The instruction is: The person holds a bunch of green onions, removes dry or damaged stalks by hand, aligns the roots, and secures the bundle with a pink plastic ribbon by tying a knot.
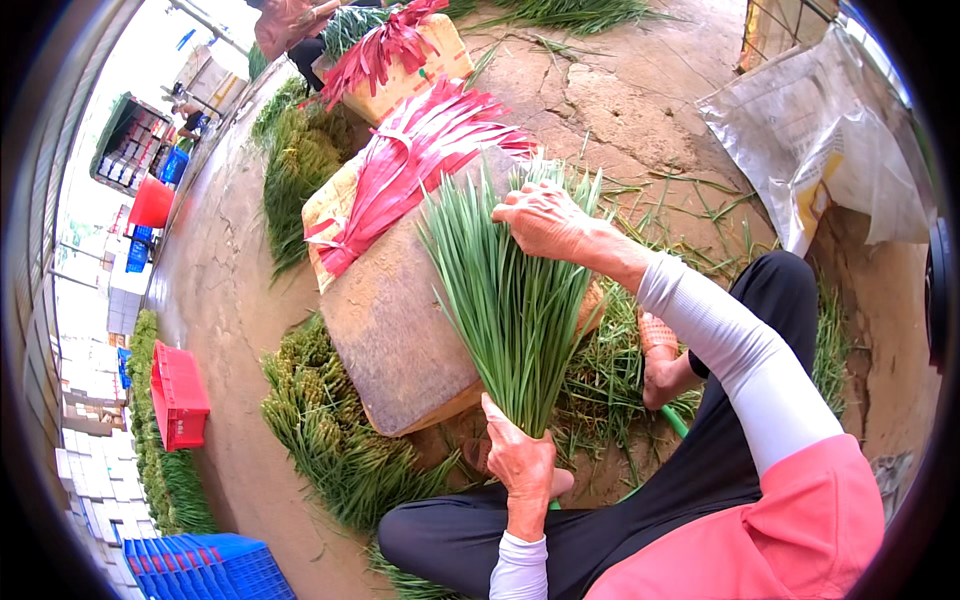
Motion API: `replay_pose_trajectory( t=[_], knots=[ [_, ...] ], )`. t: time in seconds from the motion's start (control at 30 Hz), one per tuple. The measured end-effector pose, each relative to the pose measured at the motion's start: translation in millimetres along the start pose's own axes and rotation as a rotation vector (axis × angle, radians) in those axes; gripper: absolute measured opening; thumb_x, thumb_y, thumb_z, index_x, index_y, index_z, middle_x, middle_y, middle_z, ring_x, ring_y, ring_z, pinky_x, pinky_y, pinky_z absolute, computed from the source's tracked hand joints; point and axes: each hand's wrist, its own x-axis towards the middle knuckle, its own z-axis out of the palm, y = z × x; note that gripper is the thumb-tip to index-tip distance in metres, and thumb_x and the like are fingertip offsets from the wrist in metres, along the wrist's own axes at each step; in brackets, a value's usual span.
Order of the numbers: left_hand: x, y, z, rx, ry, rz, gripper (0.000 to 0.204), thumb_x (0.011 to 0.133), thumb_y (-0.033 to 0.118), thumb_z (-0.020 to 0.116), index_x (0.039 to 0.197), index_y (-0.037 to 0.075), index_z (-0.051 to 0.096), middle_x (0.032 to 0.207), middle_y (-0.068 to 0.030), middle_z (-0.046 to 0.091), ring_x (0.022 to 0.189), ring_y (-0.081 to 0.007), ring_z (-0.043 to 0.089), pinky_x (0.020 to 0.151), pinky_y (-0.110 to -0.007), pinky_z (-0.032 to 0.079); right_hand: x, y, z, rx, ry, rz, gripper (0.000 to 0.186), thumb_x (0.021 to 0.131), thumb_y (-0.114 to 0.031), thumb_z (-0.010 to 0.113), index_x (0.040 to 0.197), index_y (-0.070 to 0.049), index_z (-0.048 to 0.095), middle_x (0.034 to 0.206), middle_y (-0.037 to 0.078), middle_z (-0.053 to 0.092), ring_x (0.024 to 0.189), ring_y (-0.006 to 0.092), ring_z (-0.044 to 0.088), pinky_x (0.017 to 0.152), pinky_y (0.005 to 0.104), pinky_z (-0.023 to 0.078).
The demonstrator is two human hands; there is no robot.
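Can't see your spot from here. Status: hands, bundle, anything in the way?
Left hand gripping near end of green bundle. Right hand at its far, leafy end; grip unclear. Bundle over worn board. Red strips at board's far end, away from hands.

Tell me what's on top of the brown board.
Green leaves overlap the brown board; red strips run along its far edge. Any surface the leaves cover cannot be seen.

1. Coral-pink fabric top (pixel 690 555) (its short sleeve ending above the elbow).
2. Close-fitting, pale grey-and-white long fabric sleeves (pixel 725 345), reaching the wrists and leaving the hands (pixel 520 462) bare.
3. Plain black fabric trousers (pixel 690 470).
4. Salmon-orange, textured, open-heeled footwear (pixel 655 332).
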Motion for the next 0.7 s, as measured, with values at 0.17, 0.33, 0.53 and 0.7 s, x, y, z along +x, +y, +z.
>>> replay_pose_trajectory(
  t=[0.17,0.33,0.53,0.7],
  knots=[
    [0,1,0,0.004,0.008,0.009,0.111,0.061,0.003,0.078,0.151,0.004,0.012,0.124,-0.0291,0.055,0.098,-0.0479,0.061,0.083,-0.049,0.052,-7,6,6,0.103,0.019,-0.03,0.015,0.08,-0.012,0.053,0.086,-0.01,0.067,0.088,0.012,0.065,0.091,0.03,0.064,0.079,0.0442,0.047],
    [1,5,1,0.031,0.022,0.029,0.113,0.063,0.003,0.077,0.153,0.007,0.008,0.118,-0.029,0.057,0.094,-0.0474,0.062,0.078,-0.049,0.053,-15,9,2,0.124,0.046,-0.099,0.012,0.082,-0.013,0.054,0.084,-0.008,0.064,0.084,0.012,0.065,0.084,0.0307,0.065,0.078,0.0437,0.047],
    [3,1,1,0.13,-0.042,0.058,0.112,0.065,0.002,0.076,0.154,0.009,0.008,0.096,-0.0229,0.057,0.081,-0.0449,0.061,0.071,-0.05,0.052,-23,22,-8,0.112,0.136,0.099,0.014,0.09,-0.014,0.049,0.091,-0.003,0.058,0.084,0.015,0.061,0.079,0.0319,0.064,0.074,0.0447,0.048],
    [3,1,3,0.129,-0.037,0.047,0.116,0.063,0.002,0.078,0.155,0.01,0.008,0.097,-0.0223,0.057,0.081,-0.0443,0.061,0.07,-0.049,0.051,-34,89,-43,-0.213,0.102,0.382,0.016,0.09,-0.019,0.053,0.092,-0.007,0.064,0.085,0.014,0.063,0.078,0.0306,0.064,0.071,0.042,0.049]
  ],
)
